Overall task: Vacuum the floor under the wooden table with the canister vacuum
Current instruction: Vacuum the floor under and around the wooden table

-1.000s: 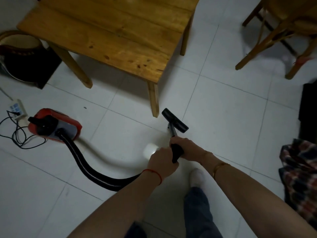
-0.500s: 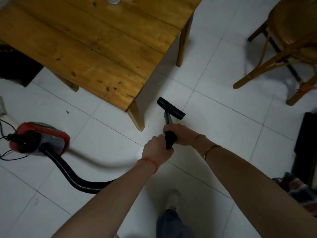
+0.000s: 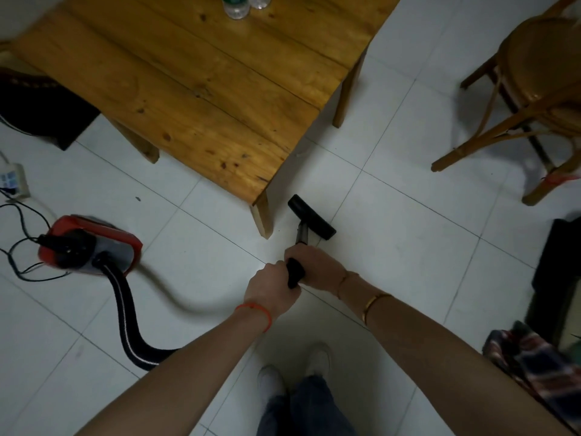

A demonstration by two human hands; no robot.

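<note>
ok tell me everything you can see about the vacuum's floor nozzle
The black, bar-shaped plastic floor nozzle rests flat on the white tiled floor, angled diagonally, just right of the wooden table's near corner leg and not touching it. It is not yet under the tabletop. A short silver metal tube joins its middle and runs back to the black grip, which the left hand and the right hand both hold.
</note>
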